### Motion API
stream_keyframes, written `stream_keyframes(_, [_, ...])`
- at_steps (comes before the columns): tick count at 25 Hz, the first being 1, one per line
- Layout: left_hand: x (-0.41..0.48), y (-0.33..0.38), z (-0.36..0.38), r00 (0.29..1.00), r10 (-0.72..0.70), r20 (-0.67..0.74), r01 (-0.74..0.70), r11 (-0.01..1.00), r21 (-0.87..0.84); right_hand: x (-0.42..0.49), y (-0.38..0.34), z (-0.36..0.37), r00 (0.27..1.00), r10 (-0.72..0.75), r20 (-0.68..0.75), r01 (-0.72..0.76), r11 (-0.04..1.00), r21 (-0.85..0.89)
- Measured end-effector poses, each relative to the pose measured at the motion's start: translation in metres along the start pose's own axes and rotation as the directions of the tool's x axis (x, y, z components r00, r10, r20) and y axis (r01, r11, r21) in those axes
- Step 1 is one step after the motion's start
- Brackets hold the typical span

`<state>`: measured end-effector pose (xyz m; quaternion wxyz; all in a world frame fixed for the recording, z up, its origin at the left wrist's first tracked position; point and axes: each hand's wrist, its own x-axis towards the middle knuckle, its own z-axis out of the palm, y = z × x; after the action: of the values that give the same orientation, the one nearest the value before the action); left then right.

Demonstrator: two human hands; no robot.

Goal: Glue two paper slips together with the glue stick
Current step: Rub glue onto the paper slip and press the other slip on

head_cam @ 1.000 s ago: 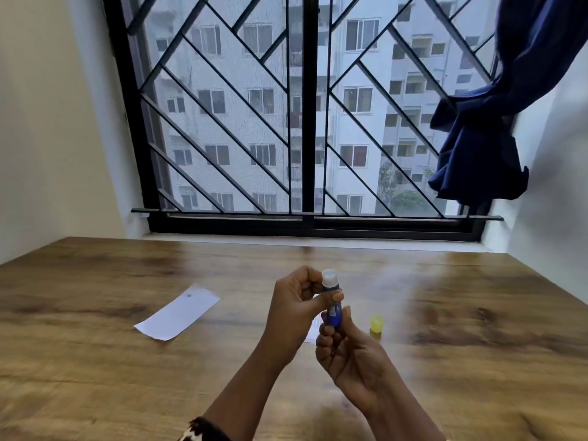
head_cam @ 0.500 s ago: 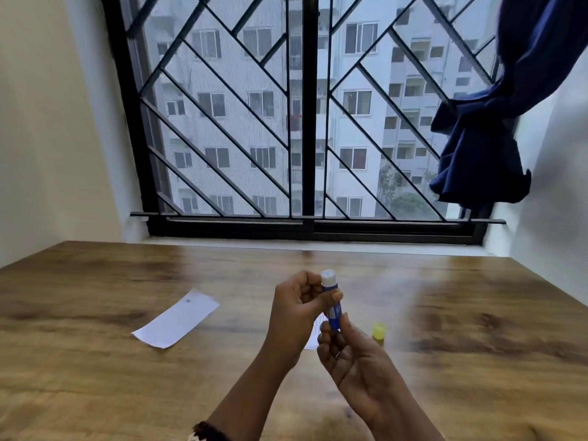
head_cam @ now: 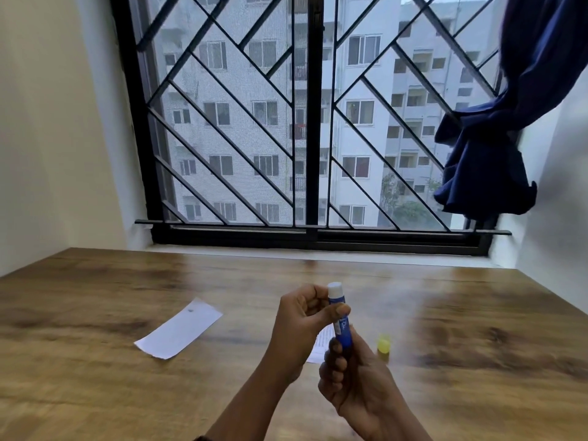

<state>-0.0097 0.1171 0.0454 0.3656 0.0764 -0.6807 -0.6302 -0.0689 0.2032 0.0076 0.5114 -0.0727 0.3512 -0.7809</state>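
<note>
A blue glue stick (head_cam: 342, 326) with a white tip stands upright above the wooden table (head_cam: 95, 377), its cap off. My left hand (head_cam: 302, 326) pinches its upper part with thumb and fingers. My right hand (head_cam: 353, 383) grips its base from below. A white paper slip (head_cam: 178, 329) lies flat on the table to the left. A second slip (head_cam: 319, 345) lies under my hands, mostly hidden by them. The yellow cap (head_cam: 384, 345) stands on the table just right of my right hand.
A barred window (head_cam: 311, 122) runs along the far edge of the table. A dark blue curtain (head_cam: 496, 148) hangs bunched at the upper right. White walls close in on both sides.
Both hands hold the glue stick much as before. The fingers have shifted slightly and the view has tilted a little.
</note>
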Motion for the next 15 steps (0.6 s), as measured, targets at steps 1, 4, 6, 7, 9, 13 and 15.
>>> stream_keyframes(1, [-0.001, 0.0, 0.0, 1.0, -0.002, 0.013, 0.002, 1.0, -0.004, 0.0, 0.0, 0.0, 1.0, 0.017, 0.002, -0.017, 1.0, -0.008])
stream_keyframes(4, [-0.002, 0.0, -0.002, 1.0, -0.003, 0.023, 0.003, 1.0, -0.014, 0.001, 0.002, -0.001, 0.999, 0.049, 0.017, -0.048, 0.999, -0.011])
stream_keyframes(6, [-0.001, 0.001, -0.004, 1.0, 0.005, 0.014, -0.005, 1.0, 0.001, 0.001, 0.002, 0.0, 0.999, 0.028, 0.026, -0.028, 1.0, -0.008])
stream_keyframes(7, [0.0, 0.001, -0.006, 1.0, 0.013, 0.01, -0.013, 1.0, 0.01, 0.002, 0.001, 0.001, 0.999, 0.001, 0.033, -0.001, 1.0, 0.001])
stream_keyframes(9, [0.001, 0.002, -0.009, 1.0, 0.025, 0.005, -0.025, 1.0, 0.008, 0.003, -0.002, 0.002, 0.995, -0.074, 0.066, 0.074, 0.997, -0.002])
stream_keyframes(13, [0.004, 0.003, -0.017, 0.999, 0.045, 0.023, -0.047, 0.997, 0.067, 0.007, -0.009, 0.002, 0.973, -0.174, 0.151, 0.192, 0.974, -0.118])
stream_keyframes(15, [0.004, 0.001, -0.026, 0.998, 0.071, 0.002, -0.07, 0.986, 0.154, 0.009, -0.012, 0.005, 0.959, -0.199, 0.204, 0.24, 0.949, -0.204])
